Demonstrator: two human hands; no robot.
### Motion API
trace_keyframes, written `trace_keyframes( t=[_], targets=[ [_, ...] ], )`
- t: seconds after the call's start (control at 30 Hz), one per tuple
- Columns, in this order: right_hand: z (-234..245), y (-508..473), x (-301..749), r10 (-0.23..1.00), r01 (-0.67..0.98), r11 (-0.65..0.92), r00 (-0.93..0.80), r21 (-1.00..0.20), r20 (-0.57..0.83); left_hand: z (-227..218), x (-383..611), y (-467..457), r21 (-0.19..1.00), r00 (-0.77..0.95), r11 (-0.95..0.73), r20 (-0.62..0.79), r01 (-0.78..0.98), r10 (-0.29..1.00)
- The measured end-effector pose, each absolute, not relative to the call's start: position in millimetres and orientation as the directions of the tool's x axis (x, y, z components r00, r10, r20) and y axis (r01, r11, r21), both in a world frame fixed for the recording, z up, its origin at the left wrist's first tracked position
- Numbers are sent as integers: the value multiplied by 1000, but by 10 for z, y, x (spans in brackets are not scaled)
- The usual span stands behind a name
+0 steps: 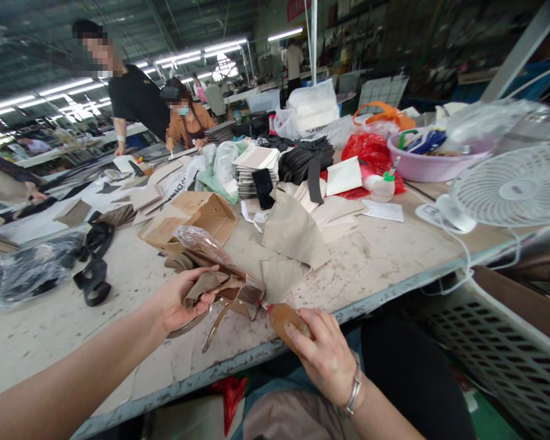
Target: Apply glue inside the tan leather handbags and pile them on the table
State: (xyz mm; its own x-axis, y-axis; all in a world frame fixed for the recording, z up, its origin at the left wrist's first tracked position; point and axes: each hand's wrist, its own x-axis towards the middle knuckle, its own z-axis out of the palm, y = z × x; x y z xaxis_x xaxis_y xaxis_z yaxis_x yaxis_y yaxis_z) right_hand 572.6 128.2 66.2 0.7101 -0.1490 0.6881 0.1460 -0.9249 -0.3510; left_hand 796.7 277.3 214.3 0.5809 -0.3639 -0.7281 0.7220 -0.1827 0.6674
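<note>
My left hand (186, 300) is closed round the folded brown fabric of a bag-like piece (252, 292), which has glossy brown edges and a loose strap (216, 327) hanging from it. Clear plastic film (201, 239) lies over its far side. In my right hand (325, 348) is a squeeze bottle (288, 327) of amber liquid, tilted so that its red-collared nozzle meets or nearly meets the piece's near edge. Whether liquid is coming out is too small to tell. Just beyond the piece are an open cardboard box (187, 214) and flat beige sheets (293, 232).
A white fan (516, 189) and a pink basin (433, 165) stand on the right of the worktable (371, 256). Black straps (94, 269) lie on the left. A phone (263, 188) leans against stacked panels (255, 165). Two people work across the table; a plastic crate (499, 336) sits below right.
</note>
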Motion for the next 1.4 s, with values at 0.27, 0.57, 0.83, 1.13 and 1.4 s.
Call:
trace_keyframes(
  t=[0.27, 0.57, 0.83, 1.13, 1.4],
  targets=[
    [681, 1334, 5667, -56, 233, -908, 755, -347, 653, 2171, 7936, 2727, 681, 604, -164, -716, 713, -351],
    [619, 1252, 5767, -156, 149, -917, 718, -369, 679, 2129, 7929, 2821, 683, 588, -163, -706, 712, -395],
    [603, 1266, 5768, -164, 169, -893, 740, -417, 652, 2049, 8033, 2761, 666, 576, -158, -721, 729, -385],
    [589, 1179, 5821, -162, 122, -933, 697, -339, 698, 2095, 8024, 2593, 660, 585, -128, -727, 740, -359],
    [611, 1214, 5805, -132, 149, -935, 694, -321, 708, 2105, 8054, 2484, 658, 579, -136, -728, 741, -367]
  ],
)
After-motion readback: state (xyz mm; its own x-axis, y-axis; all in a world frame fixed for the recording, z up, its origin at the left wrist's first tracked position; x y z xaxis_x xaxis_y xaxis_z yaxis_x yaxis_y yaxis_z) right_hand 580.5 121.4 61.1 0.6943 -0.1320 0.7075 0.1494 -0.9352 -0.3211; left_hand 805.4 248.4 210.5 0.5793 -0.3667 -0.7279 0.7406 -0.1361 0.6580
